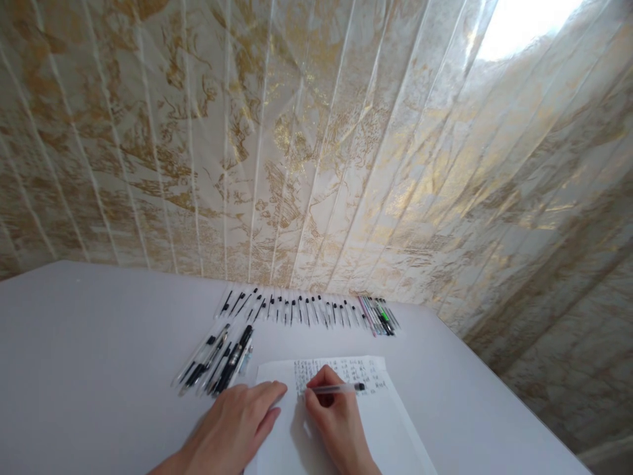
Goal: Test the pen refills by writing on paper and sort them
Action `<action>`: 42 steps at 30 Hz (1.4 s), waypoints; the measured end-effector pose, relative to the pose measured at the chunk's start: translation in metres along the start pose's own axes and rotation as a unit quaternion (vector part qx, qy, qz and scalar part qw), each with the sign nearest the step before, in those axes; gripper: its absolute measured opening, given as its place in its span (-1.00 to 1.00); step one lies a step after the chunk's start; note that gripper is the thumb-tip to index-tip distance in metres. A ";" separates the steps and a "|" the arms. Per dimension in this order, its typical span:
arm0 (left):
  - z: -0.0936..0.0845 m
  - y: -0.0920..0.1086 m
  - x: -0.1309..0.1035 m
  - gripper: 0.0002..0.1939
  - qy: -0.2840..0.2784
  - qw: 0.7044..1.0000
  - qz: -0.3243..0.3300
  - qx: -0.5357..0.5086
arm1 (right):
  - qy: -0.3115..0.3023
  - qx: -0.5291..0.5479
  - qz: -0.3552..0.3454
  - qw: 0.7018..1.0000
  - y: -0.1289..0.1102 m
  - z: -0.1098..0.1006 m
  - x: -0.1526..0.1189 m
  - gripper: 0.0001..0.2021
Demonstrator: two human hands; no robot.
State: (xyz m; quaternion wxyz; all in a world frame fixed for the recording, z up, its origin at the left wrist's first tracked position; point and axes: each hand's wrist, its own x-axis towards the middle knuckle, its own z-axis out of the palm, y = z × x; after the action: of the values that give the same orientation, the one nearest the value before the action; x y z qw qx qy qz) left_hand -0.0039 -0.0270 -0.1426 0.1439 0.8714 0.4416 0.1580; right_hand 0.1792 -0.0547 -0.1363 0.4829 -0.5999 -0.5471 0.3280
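A white sheet of paper [380, 435] lies on the table in front of me, with rows of dark handwriting across its upper part. My right hand [336, 415] rests on the sheet and pinches a clear pen [341, 388], its dark end pointing right and its tip hidden near the last written characters. On the paper's left edge, my left hand [237, 415] lies flat with fingers stretched out, holding nothing. Just beyond it is a cluster of black and clear pens [232, 363], lying slanted side by side.
Along the back of the white table [123, 330] runs a long row of clear pens [297, 310] with dark parts. A bundle of coloured pens [378, 315] ends that row at the right. Gold-patterned curtain [297, 165] hangs behind. The table's right edge slopes toward me.
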 end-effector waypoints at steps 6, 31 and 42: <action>-0.006 0.002 -0.001 -0.71 -0.004 1.000 0.004 -0.011 | -0.009 -0.013 -0.001 1.000 -0.003 -0.001 -0.001 -0.90; 0.000 -0.001 -0.001 -0.74 0.011 1.000 0.019 -0.006 | -0.015 -0.025 0.004 1.000 0.001 -0.001 0.001 -0.92; 0.002 -0.003 0.000 -0.73 0.008 1.000 0.017 -0.010 | -0.020 -0.030 0.003 0.999 0.001 0.000 0.000 -0.91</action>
State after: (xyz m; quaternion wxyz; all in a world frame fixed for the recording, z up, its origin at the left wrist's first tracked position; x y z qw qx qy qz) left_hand -0.0056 -0.0256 -0.1457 0.1466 0.8761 0.4258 0.1721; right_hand 0.1797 -0.0548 -0.1374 0.4523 -0.6091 -0.5646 0.3251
